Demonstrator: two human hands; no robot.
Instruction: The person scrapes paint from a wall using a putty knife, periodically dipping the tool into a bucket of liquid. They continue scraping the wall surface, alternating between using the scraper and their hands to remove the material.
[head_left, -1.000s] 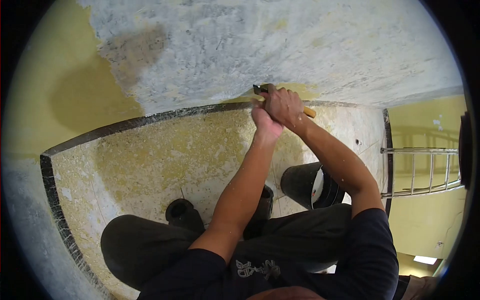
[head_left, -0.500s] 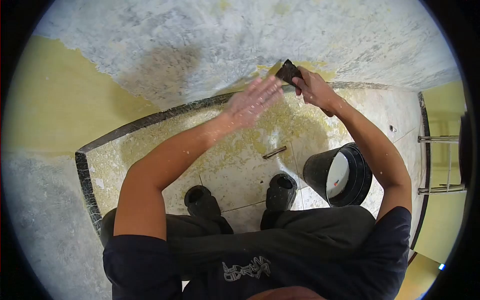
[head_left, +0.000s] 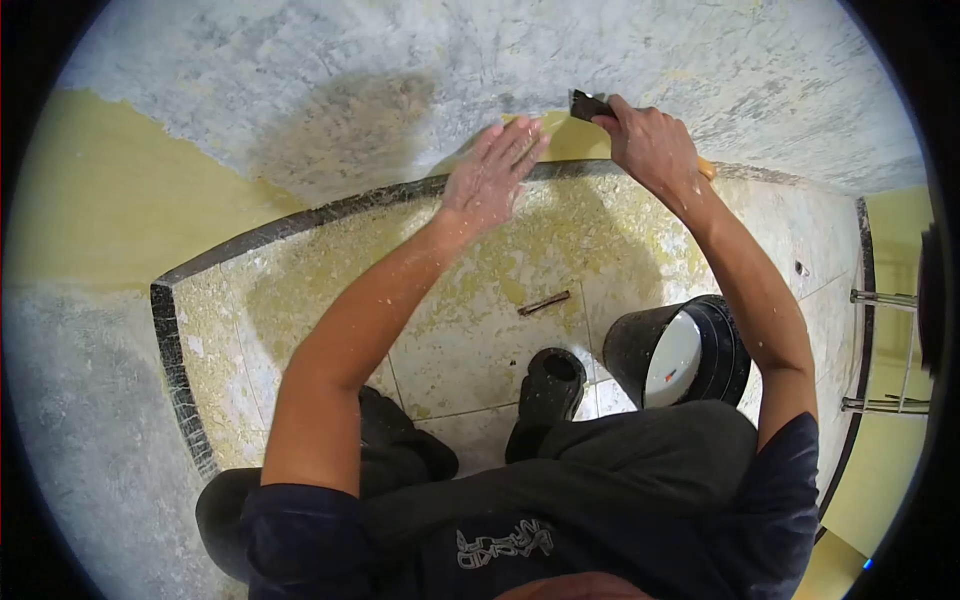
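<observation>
My right hand (head_left: 655, 145) is wrapped round a scraper (head_left: 590, 107) with a dark blade and an orange handle end showing behind the wrist. The blade is at the wall (head_left: 480, 60), beside a patch of yellow paint (head_left: 575, 138) low down above the dark baseboard (head_left: 390, 198). My left hand (head_left: 492, 175) is spread with nothing in it, left of the yellow patch and close to the wall. Pale flecks cling to its skin.
A black bucket (head_left: 632, 343) with whitish liquid stands on the floor by my right knee. A thin stick-like object (head_left: 544, 303) lies among yellow flakes on the tiles (head_left: 450, 370). A metal rack (head_left: 885, 300) is at the far right.
My right hand and the scraper have moved up the wall, and the blade's angle has changed. My left hand has turned upward and shifted slightly left. More yellow wall shows between the hands.
</observation>
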